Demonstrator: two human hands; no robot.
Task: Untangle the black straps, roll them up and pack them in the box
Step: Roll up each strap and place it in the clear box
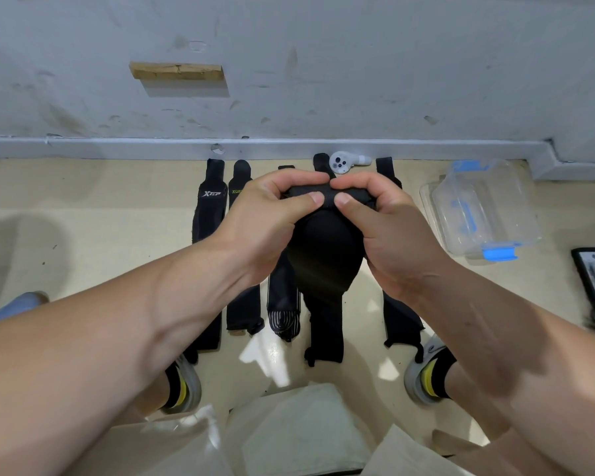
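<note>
beige floor, black straps in a row, clear box, white controller

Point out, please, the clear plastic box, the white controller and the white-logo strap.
clear plastic box (478, 214): head view, clear wall.
white controller (340, 162): head view, round face.
white-logo strap (209, 218): head view, below the logo.

The strap you grip is matt black cloth, soft and finely knit (the striped strap on the floor looks ribbed). Your box is clear glossy plastic with blue plastic clips. The floor is smooth and shiny, the wall matt, scuffed paint, and its block bare rough wood.
</note>
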